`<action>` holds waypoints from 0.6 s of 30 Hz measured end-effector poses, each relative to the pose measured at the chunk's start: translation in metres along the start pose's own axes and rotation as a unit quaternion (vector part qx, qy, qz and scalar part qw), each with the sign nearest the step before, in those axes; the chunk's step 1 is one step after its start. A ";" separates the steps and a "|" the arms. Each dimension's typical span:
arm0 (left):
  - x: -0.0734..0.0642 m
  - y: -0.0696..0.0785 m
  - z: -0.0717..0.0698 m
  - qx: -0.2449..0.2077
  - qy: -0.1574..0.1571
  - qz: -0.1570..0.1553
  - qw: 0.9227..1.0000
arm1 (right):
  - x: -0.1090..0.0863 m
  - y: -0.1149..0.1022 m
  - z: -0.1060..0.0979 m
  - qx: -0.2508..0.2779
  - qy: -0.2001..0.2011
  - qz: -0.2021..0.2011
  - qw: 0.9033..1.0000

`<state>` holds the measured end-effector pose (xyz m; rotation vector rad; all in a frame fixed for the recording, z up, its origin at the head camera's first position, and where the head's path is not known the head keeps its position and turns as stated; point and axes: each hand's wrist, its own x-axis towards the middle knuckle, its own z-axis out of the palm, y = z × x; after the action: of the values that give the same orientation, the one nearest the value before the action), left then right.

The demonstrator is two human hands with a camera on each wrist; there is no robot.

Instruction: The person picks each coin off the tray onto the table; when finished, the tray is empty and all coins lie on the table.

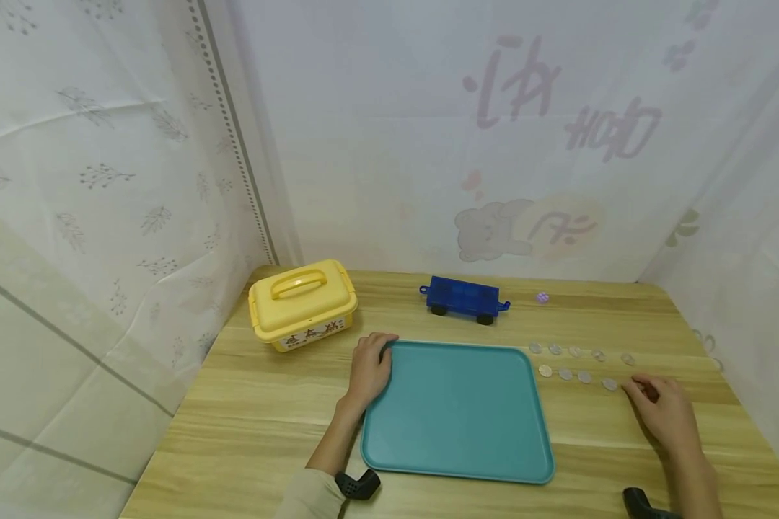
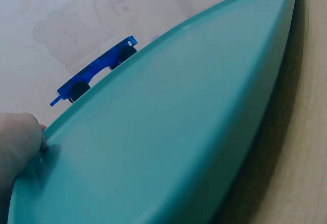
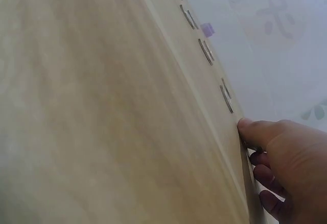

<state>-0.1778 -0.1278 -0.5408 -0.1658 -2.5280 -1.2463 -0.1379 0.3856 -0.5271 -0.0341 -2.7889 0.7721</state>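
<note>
A teal tray (image 1: 457,411) lies flat on the wooden table. My left hand (image 1: 370,366) grips its far left corner, thumb inside the rim and fingers over the edge; the left wrist view shows this hand (image 2: 20,142) at the rim too. To the right of the tray, several round coins (image 1: 584,376) lie in two rows. At the right end of the nearer row is my right hand (image 1: 665,411), fingers bent and fingertips down at the tabletop. In the right wrist view its thumb (image 3: 250,127) sits just past the last visible coin (image 3: 226,96). I cannot tell whether a coin is under its fingertips.
A yellow lidded box (image 1: 304,303) with a handle stands at the back left. Behind the tray is a blue toy wagon (image 1: 462,297) with black wheels, and a small purple piece (image 1: 542,297) lies to its right. Printed cloth (image 1: 389,144) hangs along the table's back and sides.
</note>
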 end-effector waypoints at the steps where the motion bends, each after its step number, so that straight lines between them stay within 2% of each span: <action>1: 0.000 0.000 0.000 0.003 0.002 0.002 1.000 | 0.000 -0.001 0.001 0.000 0.001 0.001 1.000; 5: 0.000 -0.001 0.001 0.011 0.006 0.010 1.000 | -0.003 -0.001 0.003 0.002 0.009 0.010 1.000; 11: 0.000 -0.001 0.001 -0.006 -0.007 -0.004 1.000 | -0.005 0.001 0.007 0.001 0.028 0.010 1.000; 18: -0.001 -0.001 0.001 0.004 0.008 0.015 1.000 | -0.005 0.001 0.009 0.012 0.033 0.014 0.999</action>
<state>-0.1770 -0.1280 -0.5425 -0.1916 -2.5074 -1.2222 -0.1350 0.3814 -0.5367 -0.0939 -2.7213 0.7962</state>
